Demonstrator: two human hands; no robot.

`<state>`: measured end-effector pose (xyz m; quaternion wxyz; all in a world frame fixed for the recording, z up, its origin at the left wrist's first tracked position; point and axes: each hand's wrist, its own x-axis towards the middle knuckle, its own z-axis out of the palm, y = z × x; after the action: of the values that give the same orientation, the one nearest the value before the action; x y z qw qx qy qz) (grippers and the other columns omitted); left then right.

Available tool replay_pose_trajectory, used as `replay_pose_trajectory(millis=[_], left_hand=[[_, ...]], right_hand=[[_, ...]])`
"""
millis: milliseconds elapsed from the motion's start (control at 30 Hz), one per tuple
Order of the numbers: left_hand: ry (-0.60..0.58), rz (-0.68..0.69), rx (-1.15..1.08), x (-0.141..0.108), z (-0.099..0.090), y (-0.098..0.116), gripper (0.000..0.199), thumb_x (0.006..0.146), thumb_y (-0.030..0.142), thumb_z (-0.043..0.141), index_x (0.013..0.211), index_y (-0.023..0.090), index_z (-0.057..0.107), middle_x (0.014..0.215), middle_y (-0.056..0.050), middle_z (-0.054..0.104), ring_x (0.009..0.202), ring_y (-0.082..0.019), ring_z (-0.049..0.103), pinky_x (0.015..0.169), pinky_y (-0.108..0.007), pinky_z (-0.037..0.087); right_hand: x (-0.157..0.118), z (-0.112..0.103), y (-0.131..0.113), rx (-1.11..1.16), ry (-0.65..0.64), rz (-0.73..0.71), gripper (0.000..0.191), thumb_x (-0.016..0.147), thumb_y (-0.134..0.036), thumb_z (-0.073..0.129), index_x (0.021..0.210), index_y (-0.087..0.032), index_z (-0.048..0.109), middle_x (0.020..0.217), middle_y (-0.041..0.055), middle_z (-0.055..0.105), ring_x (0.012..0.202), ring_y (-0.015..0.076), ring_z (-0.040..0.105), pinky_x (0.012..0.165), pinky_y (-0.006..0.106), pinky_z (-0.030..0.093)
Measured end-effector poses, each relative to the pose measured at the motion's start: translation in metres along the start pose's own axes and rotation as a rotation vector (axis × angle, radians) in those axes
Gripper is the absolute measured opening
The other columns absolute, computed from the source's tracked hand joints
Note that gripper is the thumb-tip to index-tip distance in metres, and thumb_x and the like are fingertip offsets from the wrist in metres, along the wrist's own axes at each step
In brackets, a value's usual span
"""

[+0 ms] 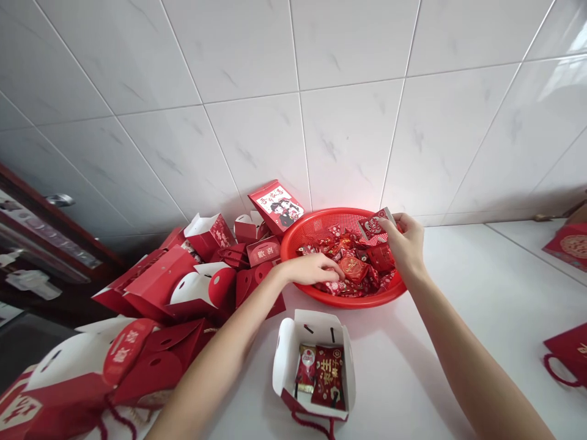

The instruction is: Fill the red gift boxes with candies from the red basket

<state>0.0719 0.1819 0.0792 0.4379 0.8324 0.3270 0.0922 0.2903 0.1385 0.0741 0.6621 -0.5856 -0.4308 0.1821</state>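
My right hand (407,244) grips a red candy packet (375,226) with a silvery edge, between thumb and fingers, above the right side of a red plastic basket (316,300). Inside the basket lies a heap of red wrapped candies (354,266). My left hand (316,269) reaches over the basket's left rim. Its slightly bent fingers are apart, with the tips against the candies, and no packet shows in them. In front of the basket stands an open gift box (280,366), white inside, with a cord handle. Two packets (329,374) lie in it.
Red gift boxes (158,278) crowd the left side, some with flaps raised. A box with a printed couple (279,208) leans against the tiled wall (348,140). More red boxes (568,351) sit at the right edge of the white counter (458,275).
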Motion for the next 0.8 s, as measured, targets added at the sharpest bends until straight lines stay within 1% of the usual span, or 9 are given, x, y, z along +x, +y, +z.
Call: replay_pose_trajectory(millis=[67, 133, 233, 300, 367, 533, 667, 733, 800], left_hand=[[-0.139, -0.057, 0.209, 0.012, 0.010, 0.011, 0.033, 0.078, 0.021, 0.061, 0.101, 0.027, 0.084, 0.073, 0.001, 0.078, 0.057, -0.017, 0.067, 0.060, -0.025, 0.049], [-0.233, -0.143, 0.362, 0.028, 0.019, 0.020, 0.041, 0.078, 0.018, 0.062, 0.113, 0.028, 0.082, 0.079, 0.001, 0.080, 0.061, -0.019, 0.070, 0.063, -0.025, 0.052], [-0.250, -0.220, 0.464, 0.048, 0.024, 0.025, 0.062, 0.074, 0.013, 0.066, 0.134, 0.026, 0.070, 0.111, -0.006, 0.081, 0.091, -0.026, 0.076, 0.081, -0.029, 0.056], [-0.182, -0.281, 0.523, 0.055, 0.018, 0.020, 0.073, 0.072, 0.008, 0.066, 0.144, 0.022, 0.062, 0.130, -0.015, 0.073, 0.111, -0.032, 0.071, 0.091, -0.037, 0.054], [-0.098, -0.332, 0.543, 0.056, 0.008, 0.013, 0.071, 0.071, 0.005, 0.064, 0.141, 0.019, 0.063, 0.134, -0.019, 0.070, 0.116, -0.036, 0.069, 0.094, -0.041, 0.053], [0.120, -0.314, 0.441, 0.041, -0.016, -0.003, 0.038, 0.078, 0.007, 0.060, 0.110, 0.018, 0.077, 0.106, -0.012, 0.078, 0.097, -0.029, 0.073, 0.083, -0.032, 0.054], [0.323, -0.244, 0.271, 0.021, -0.023, -0.010, 0.035, 0.094, 0.021, 0.052, 0.122, 0.017, 0.072, 0.086, -0.006, 0.074, 0.059, -0.016, 0.063, 0.057, -0.025, 0.049], [0.400, -0.178, 0.097, 0.010, -0.022, -0.011, 0.032, 0.096, 0.031, 0.053, 0.117, 0.016, 0.072, 0.079, -0.003, 0.070, 0.054, -0.013, 0.057, 0.051, -0.023, 0.047], [0.447, -0.093, -0.151, 0.000, -0.019, -0.011, 0.031, 0.093, 0.042, 0.062, 0.104, 0.016, 0.075, 0.074, -0.001, 0.065, 0.056, -0.012, 0.056, 0.051, -0.023, 0.047]], right_hand=[[-0.001, 0.001, 0.001, 0.003, -0.012, -0.008, 0.021, 0.076, -0.041, 0.067, 0.073, -0.021, 0.062, 0.065, -0.0031, 0.053, 0.062, 0.0152, 0.045, 0.061, 0.031, 0.037], [-0.002, 0.002, 0.002, 0.003, -0.012, -0.012, 0.022, 0.076, -0.042, 0.068, 0.072, -0.020, 0.062, 0.064, -0.0035, 0.053, 0.061, 0.0146, 0.045, 0.060, 0.030, 0.037], [-0.004, 0.002, 0.001, 0.013, -0.024, 0.022, 0.024, 0.074, -0.043, 0.069, 0.071, -0.020, 0.062, 0.061, -0.0046, 0.052, 0.058, 0.0134, 0.044, 0.057, 0.029, 0.036], [-0.005, 0.002, 0.001, 0.020, -0.049, 0.052, 0.024, 0.073, -0.043, 0.069, 0.072, -0.020, 0.062, 0.060, -0.0049, 0.052, 0.056, 0.0132, 0.044, 0.057, 0.029, 0.037], [-0.005, 0.001, 0.000, 0.010, -0.067, 0.062, 0.024, 0.073, -0.044, 0.069, 0.073, -0.020, 0.063, 0.060, -0.0049, 0.052, 0.056, 0.0135, 0.044, 0.057, 0.029, 0.037], [-0.005, 0.002, 0.000, -0.047, -0.122, 0.064, 0.026, 0.073, -0.046, 0.069, 0.071, -0.021, 0.061, 0.058, -0.0047, 0.049, 0.055, 0.0141, 0.042, 0.056, 0.029, 0.035], [-0.005, 0.002, 0.002, -0.161, -0.374, 0.020, 0.032, 0.074, -0.049, 0.068, 0.065, -0.021, 0.056, 0.058, -0.0035, 0.049, 0.056, 0.0140, 0.044, 0.056, 0.029, 0.033], [-0.005, 0.003, 0.005, -0.253, -0.555, -0.024, 0.032, 0.075, -0.049, 0.066, 0.063, -0.021, 0.057, 0.059, -0.0027, 0.050, 0.057, 0.0145, 0.046, 0.056, 0.029, 0.034], [-0.005, 0.004, 0.008, -0.343, -0.738, -0.066, 0.029, 0.075, -0.045, 0.066, 0.063, -0.020, 0.060, 0.060, -0.0016, 0.054, 0.059, 0.0155, 0.049, 0.058, 0.030, 0.036]])
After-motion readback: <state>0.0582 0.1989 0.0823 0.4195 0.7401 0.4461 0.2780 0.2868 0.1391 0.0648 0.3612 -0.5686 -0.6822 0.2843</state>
